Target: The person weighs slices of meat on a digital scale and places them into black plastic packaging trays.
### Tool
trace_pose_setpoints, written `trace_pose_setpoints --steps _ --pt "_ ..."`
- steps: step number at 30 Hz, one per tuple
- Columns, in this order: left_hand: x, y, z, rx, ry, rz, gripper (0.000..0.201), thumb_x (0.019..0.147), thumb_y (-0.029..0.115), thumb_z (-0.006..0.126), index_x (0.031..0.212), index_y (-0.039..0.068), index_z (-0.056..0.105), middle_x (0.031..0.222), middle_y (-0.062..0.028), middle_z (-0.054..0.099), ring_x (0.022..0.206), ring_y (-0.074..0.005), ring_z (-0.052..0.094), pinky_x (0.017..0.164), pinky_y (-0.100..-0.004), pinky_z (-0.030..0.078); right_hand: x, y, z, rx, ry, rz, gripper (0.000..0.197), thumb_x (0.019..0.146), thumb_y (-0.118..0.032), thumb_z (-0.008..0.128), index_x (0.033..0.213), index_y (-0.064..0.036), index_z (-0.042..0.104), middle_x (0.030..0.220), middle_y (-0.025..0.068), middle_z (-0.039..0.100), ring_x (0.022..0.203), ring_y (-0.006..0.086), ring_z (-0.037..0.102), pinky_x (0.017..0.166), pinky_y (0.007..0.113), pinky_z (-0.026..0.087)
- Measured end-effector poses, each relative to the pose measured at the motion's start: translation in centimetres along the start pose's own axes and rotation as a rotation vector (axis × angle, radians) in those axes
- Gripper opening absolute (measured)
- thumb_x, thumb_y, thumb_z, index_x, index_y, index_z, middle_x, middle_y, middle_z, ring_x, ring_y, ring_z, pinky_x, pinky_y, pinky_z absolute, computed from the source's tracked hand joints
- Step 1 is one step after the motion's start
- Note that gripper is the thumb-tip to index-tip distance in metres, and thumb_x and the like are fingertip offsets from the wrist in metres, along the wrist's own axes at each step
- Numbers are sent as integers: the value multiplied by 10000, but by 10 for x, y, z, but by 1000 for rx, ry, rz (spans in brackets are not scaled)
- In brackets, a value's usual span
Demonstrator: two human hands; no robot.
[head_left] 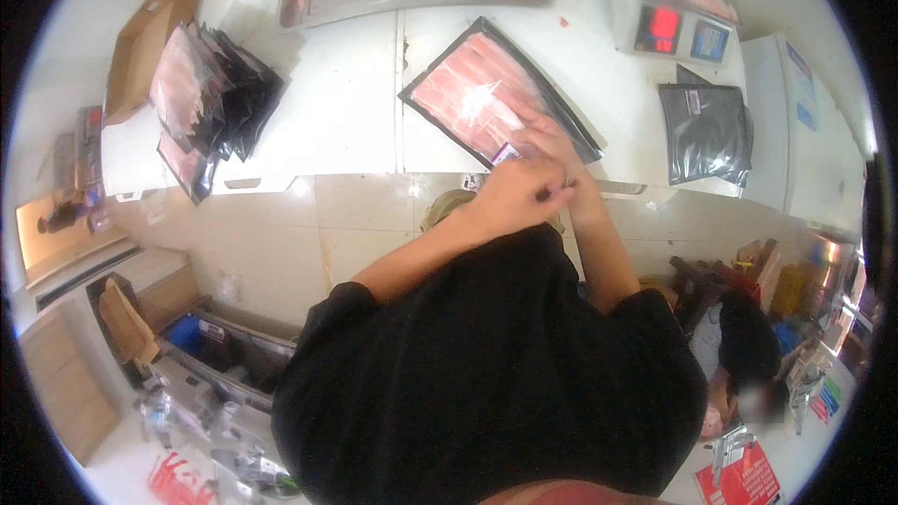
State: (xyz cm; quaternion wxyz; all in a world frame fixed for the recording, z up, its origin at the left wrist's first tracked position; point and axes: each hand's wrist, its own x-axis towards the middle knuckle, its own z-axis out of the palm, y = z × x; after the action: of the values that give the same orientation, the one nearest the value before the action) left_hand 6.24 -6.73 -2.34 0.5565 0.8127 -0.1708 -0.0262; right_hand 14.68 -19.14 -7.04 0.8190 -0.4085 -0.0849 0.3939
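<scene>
A clear-fronted, black-edged plastic bag [496, 79] of pale pink sliced meat lies slanted on the white worktop. My right hand [552, 142] reaches over its near right side, with the fingers stretched out against the film. Crossing in front of it, my left hand [524, 189] is curled closed at the bag's near edge; what its fingers hold, if anything, is hidden. Right beside both hands is a small white and purple label [505, 153]. Whether it is stuck to the bag or held, I cannot tell.
Filled meat bags [210, 93] pile up at the left, by a cardboard box [154, 42]. A metal tray [421, 2] with meat pieces stands at the back. To the right are a scale [669, 0] and black bags [706, 136]. Behind me, a person [748, 341] is partly visible.
</scene>
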Motion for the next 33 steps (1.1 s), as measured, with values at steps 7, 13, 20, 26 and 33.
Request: trace_pose_setpoints --steps 7,13,20,26,33 --pt "9 -80 -88 438 468 -12 184 849 137 808 1032 131 820 936 -64 639 866 -268 585 768 -394 485 3 -6 8 -472 147 -46 574 964 -103 600 1531 -63 521 1581 66 490 1385 171 494 1140 309 416" --pt "7 -97 -89 466 457 30 170 816 130 811 980 172 834 951 -33 614 904 -266 551 822 -412 430 -22 -11 26 -283 301 -81 581 920 -30 681 1486 -26 547 1514 79 550 1342 173 539 1111 336 469" --pt "12 -98 -84 447 460 19 229 816 184 837 1045 187 827 1022 -42 619 983 -271 547 859 -429 425 -57 8 4 -453 469 -175 462 923 66 686 1369 29 573 1378 129 616 1262 219 613 1054 363 526" --pt "11 -86 -78 525 424 87 277 816 208 853 1091 189 824 1142 -78 622 1064 -291 539 914 -427 434 -69 28 -5 -862 550 -312 311 915 62 695 1220 1 675 1248 105 678 1188 220 647 1030 342 510" --pt "-1 -80 -76 463 498 56 302 838 149 828 1139 138 801 1193 -101 635 1125 -308 559 980 -432 446 -112 23 -22 -959 643 -485 247 892 90 667 1115 -5 714 1112 109 711 1091 223 687 960 331 544"
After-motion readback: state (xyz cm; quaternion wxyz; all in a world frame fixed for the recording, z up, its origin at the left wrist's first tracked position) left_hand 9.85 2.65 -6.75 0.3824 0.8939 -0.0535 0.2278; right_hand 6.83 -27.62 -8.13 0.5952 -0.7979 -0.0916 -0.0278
